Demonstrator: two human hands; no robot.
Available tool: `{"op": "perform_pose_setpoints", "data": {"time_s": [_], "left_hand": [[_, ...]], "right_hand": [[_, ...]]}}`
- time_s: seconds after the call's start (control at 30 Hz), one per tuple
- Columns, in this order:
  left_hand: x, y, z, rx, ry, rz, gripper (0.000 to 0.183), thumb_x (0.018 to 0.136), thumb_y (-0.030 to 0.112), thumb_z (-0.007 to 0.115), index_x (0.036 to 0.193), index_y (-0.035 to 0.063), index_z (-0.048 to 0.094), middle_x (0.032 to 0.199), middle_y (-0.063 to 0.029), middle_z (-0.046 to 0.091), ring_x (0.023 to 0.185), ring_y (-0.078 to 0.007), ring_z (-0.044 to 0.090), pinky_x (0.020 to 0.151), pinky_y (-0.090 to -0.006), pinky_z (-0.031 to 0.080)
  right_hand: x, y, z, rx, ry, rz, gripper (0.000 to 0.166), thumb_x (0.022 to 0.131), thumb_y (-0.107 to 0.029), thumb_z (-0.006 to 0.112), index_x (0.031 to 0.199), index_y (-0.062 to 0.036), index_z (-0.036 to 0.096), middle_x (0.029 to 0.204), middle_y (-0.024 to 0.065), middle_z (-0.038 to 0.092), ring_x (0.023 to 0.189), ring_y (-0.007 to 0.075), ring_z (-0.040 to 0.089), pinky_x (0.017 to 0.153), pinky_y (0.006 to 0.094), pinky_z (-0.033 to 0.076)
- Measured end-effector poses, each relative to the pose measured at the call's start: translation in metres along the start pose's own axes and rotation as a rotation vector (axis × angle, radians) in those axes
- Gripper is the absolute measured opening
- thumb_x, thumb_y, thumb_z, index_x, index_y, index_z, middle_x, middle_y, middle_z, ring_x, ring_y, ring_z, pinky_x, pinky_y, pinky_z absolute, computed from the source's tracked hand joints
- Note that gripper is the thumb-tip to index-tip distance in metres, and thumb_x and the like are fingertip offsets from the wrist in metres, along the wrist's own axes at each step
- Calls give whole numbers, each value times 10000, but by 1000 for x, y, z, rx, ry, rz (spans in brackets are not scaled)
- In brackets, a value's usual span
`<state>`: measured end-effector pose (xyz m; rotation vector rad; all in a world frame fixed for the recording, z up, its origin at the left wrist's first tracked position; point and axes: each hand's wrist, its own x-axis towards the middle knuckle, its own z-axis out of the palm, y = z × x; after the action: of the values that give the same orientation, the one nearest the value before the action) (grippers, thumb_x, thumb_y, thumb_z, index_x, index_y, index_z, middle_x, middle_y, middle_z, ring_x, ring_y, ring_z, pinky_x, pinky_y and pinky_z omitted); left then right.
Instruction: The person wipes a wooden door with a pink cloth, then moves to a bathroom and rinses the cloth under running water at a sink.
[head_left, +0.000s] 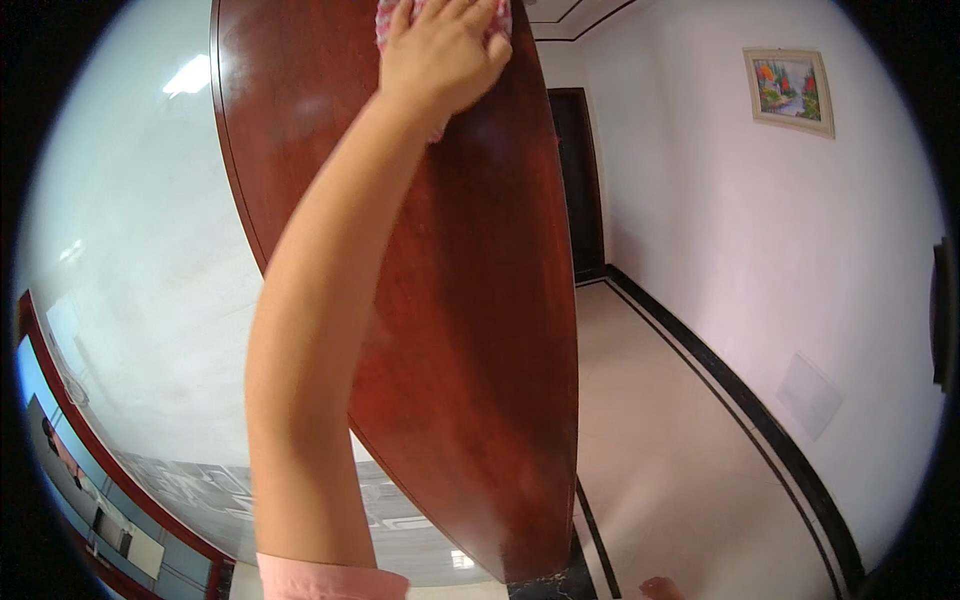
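Observation:
My left hand (442, 56) is raised to the top of the view, fingers spread over a pink and white cloth (384, 26), pressing it against a tall, glossy red-brown wooden panel (480, 300). A corner of the cloth hangs out below the palm. My bare forearm crosses the panel from the lower left, with a pink sleeve at the elbow end. The fingertips are cut off by the top edge. My right hand is out of view. A small patch of skin (660, 587) shows at the bottom edge; which body part it is, I cannot tell.
Left of the panel is a shiny pale wall (165, 225), with a red-framed reflective surface (135, 517) at the lower left. On the right, a pale floor (675, 435) with dark borders runs to a dark door (577, 180). A framed landscape picture (789, 91) hangs on the white wall.

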<state>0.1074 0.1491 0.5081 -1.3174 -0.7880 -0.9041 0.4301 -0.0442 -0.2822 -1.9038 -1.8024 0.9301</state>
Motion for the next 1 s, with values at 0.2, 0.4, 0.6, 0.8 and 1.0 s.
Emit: {"op": "perform_pose_setpoints", "data": {"time_s": [0.2, 0.4, 0.6, 0.8, 1.0], "left_hand": [[1, -140, -11, 94, 82, -492, 484, 814, 401, 315, 1128, 73, 483, 1190, -156, 468, 1062, -313, 488, 902, -422, 357], [17, -164, 4, 175, 145, -874, 394, 796, 319, 404, 1117, 109, 496, 1167, -93, 495, 1080, -287, 465, 882, -466, 357], [72, -170, 25, -23, -20, -228, 375, 819, 318, 399, 1148, 162, 486, 1265, -45, 420, 1175, -214, 383, 918, -547, 263], [28, -41, 34, 10, -24, 248, 419, 868, 297, 403, 1278, 215, 397, 1389, 27, 282, 1302, -151, 194, 1028, -478, 92], [21, -191, 30, 129, 118, -554, 578, 829, 443, 262, 1326, 154, 313, 1396, -23, 257, 1302, -219, 190, 1018, -454, 164]], "right_hand": [[4, 8, 5, -3, 25, -36, 178, 804, -127, 459, 887, -23, 578, 875, 155, 589, 826, 270, 555, 697, 344, 448], [13, -6, -1, 38, 47, 23, 173, 804, -132, 459, 872, -21, 573, 862, 159, 586, 810, 273, 552, 684, 350, 444], [17, -12, -2, 68, 47, 29, 170, 803, -137, 460, 857, -18, 568, 849, 164, 583, 794, 276, 548, 672, 357, 440], [18, -8, 0, 94, 102, 72, 168, 802, -142, 460, 843, -16, 563, 836, 168, 580, 778, 278, 545, 660, 363, 435], [14, -5, -1, 113, 107, 83, 167, 801, -147, 461, 828, -14, 558, 823, 172, 577, 762, 281, 542, 648, 370, 431]]}}
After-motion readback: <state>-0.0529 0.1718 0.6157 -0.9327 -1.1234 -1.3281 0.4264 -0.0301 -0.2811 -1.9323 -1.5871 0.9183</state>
